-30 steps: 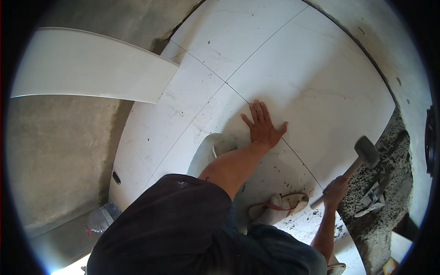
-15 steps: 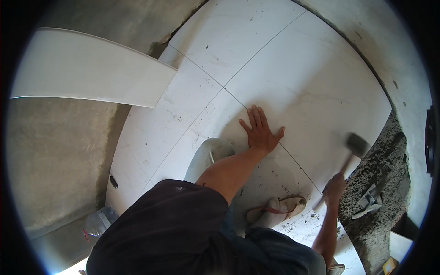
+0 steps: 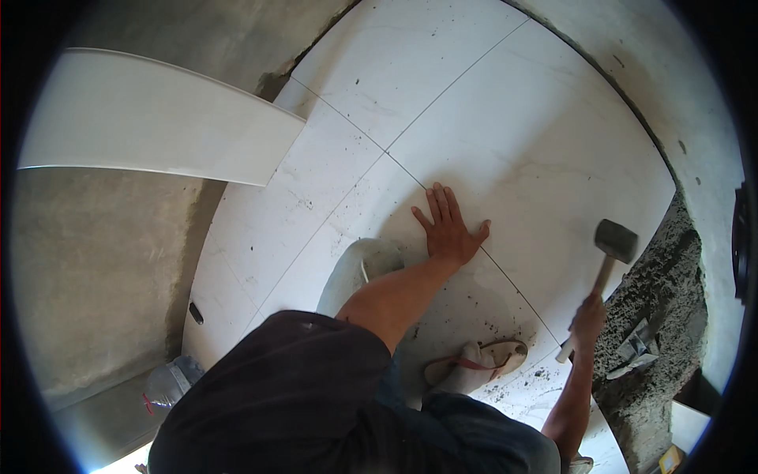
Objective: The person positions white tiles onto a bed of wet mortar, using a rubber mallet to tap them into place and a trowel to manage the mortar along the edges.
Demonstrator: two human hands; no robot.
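My left hand (image 3: 452, 231) lies flat with spread fingers on the white floor tiles, across the seam between two of them. My right hand (image 3: 588, 322) is wrapped round the wooden handle of a rubber mallet (image 3: 616, 241). The mallet's dark head is over the right part of a large white tile (image 3: 545, 158), close to its edge by the mortar. Whether the head touches the tile I cannot tell. Dark crumbs are scattered over the tiles near my sandalled foot (image 3: 482, 362).
Rough grey mortar (image 3: 655, 316) fills the strip along the right wall, with a trowel (image 3: 636, 347) lying on it. A long pale panel (image 3: 166, 114) juts in from the left. A clear plastic bottle (image 3: 167, 385) and a small black object (image 3: 196, 314) are at the lower left.
My right hand and the mallet have shifted slightly up and to the right; the mallet, blurred before, is now sharp. My left hand stays in place on the tiles.
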